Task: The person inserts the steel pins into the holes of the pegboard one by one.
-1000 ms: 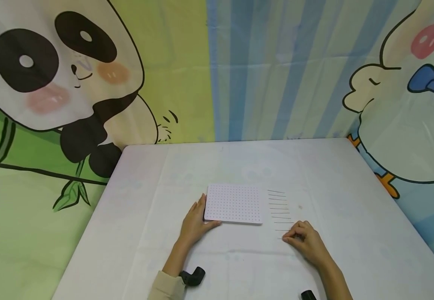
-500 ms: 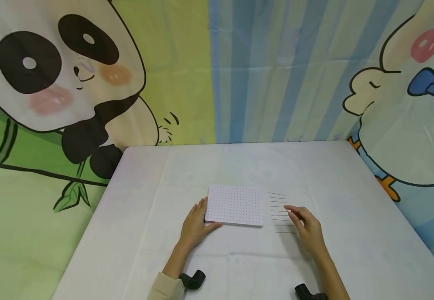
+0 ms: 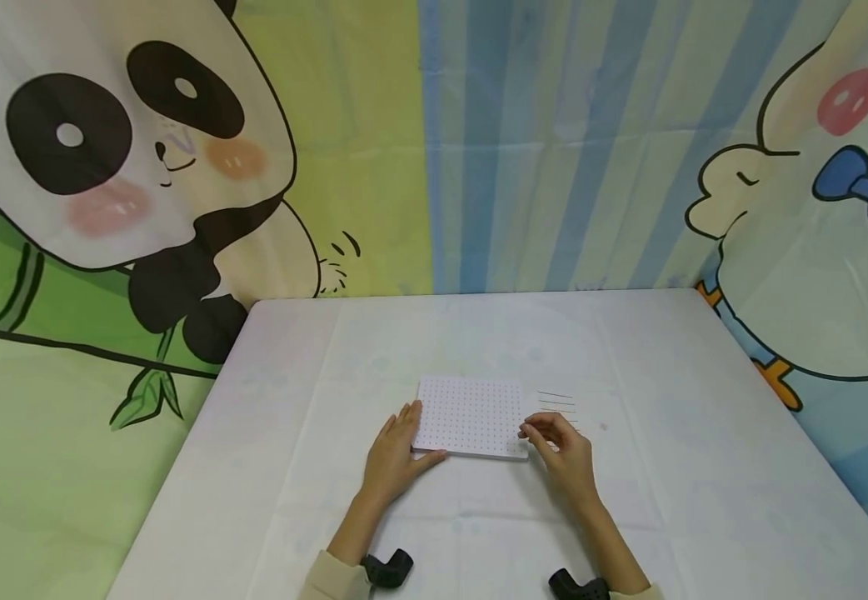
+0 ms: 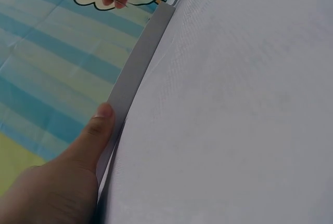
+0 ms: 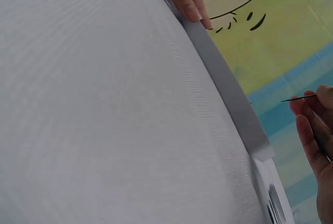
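Observation:
A thin, flat white board (image 3: pixel 467 417) with rows of small holes lies on the table. Its left side is touched by my left hand (image 3: pixel 391 457), fingers straight, while the thumb (image 4: pixel 101 120) lies along the front edge. Over the board's right edge, my right hand (image 3: pixel 565 458) pinches a thin dark needle (image 5: pixel 297 99) between thumb and fingertips. That needle looks pointed in the right wrist view and is hardly visible in the head view. Several more needles (image 3: pixel 556 394) lie in a row right of the board, partly hidden by the right hand.
A white cloth covers the table (image 3: pixel 314 367). Black wrist cameras (image 3: pixel 391 570) sit on both wrists. Behind the table hangs a printed curtain (image 3: pixel 359 150) with a panda and a bird.
My right hand has lifted from the nearest end of the needle row and moved left to the board's right edge, carrying a needle. The left hand stays at the board.

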### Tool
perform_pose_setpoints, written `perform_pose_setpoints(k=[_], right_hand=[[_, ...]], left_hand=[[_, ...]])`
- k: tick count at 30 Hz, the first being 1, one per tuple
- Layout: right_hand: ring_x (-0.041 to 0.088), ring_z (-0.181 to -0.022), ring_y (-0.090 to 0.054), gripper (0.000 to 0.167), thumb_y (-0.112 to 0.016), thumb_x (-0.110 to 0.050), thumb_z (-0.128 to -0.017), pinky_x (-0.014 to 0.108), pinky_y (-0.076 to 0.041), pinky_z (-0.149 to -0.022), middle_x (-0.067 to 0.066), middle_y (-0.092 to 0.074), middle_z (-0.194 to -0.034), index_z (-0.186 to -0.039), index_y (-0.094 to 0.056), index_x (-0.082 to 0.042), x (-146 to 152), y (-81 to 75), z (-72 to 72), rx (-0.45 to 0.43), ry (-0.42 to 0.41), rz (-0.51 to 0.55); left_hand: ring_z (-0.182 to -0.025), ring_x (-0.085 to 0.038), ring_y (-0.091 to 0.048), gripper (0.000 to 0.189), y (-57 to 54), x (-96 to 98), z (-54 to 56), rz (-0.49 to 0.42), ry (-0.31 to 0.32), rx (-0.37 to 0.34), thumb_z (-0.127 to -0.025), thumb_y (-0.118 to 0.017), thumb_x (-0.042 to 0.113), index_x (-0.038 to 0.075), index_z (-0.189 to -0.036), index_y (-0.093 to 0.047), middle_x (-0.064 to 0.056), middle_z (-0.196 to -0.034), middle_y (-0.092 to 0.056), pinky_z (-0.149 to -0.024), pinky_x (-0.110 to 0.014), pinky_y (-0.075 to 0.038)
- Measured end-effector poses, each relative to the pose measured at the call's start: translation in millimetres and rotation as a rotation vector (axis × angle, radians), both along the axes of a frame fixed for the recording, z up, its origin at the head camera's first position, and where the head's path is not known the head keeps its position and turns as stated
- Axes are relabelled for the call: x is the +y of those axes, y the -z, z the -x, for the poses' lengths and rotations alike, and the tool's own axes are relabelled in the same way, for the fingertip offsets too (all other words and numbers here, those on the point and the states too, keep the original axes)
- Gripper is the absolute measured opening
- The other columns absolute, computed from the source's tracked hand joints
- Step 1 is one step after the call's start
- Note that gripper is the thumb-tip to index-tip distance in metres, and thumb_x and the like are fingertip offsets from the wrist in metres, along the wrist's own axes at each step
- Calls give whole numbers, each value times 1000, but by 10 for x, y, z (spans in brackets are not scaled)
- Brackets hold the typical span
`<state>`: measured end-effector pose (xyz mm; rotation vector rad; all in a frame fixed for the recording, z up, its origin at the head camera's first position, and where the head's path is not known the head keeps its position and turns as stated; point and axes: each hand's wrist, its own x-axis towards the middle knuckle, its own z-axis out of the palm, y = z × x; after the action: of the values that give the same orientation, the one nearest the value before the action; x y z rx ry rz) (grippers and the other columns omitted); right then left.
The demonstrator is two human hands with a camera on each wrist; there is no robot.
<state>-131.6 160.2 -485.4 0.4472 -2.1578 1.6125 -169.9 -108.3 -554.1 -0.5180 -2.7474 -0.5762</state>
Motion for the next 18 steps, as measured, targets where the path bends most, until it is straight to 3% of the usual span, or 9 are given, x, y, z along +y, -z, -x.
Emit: perform_pose_setpoints(k=[8,14,18], right_hand=[[27,-68,-67,13,-68,9,-77,18,-52,-66,13,-68,-80,-88,-64,3,-73,110,19,102,17,-152],[20,-67,-67,15,-70,6,-76,14,-50,-65,7,-69,-79,-87,-66,-3,-20,367,126,121,26,-179],[12,-68,-66,15,-72,-1,-77,13,-49,-66,-2,-69,-80,-87,-66,-11,12,450,154,113,33,-191]], left_hand=[[-132,-23,-33,95,6,6,-2,25,-19,5,-77,-58,65,-2,-140,-34,-13,-141,-40,-109,-38,-23],[-132,-24,-33,95,2,11,-11,36,-25,1,-77,-58,63,-2,-141,-33,-14,-141,-39,-109,-38,-22],[-132,-24,-33,95,5,22,-13,41,-25,1,-77,-58,63,-2,-141,-33,-14,-141,-40,-109,-38,-22]])
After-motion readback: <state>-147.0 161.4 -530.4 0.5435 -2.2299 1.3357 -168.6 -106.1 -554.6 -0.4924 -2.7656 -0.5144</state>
